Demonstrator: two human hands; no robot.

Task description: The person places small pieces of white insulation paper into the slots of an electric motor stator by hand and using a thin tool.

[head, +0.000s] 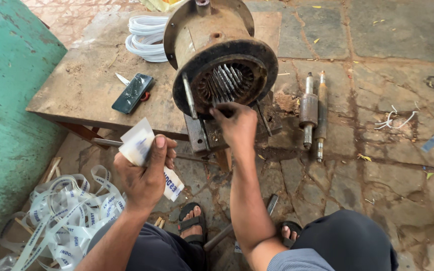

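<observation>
Down at the bottom edge I see my own knees in dark trousers and two sandalled feet (193, 222) on the stone floor (388, 165), with a metal rod (237, 224) lying between them. Off to my left, a loose heap of printed white tape (66, 216) sits against the green wall (6, 100).

Just above that, my left hand (144, 175) is closed around folded paper strips (137, 145), thumb pressed over them, one printed end hanging out below the fist. My right hand (237, 125) reaches forward with the fingers bunched at the lower rim of the stator (222, 55); I cannot tell whether it pinches anything, since the fingertips are hidden against the slots.

The stator is a rusty round housing lying on its side at the near edge of the low desk (86, 85), its open bore facing me, pale slot liners (225, 80) standing in the slots. A thin metal bar (189, 95) leans across its face.

Further left on the desk lies a dark phone (132, 93), touching a small blade (122, 79). Behind it sits a coil of white sleeving (144, 37). To the right, on the floor, two rusty shafts (313, 113) lie side by side, and white scraps (393, 119) lie beyond them.
</observation>
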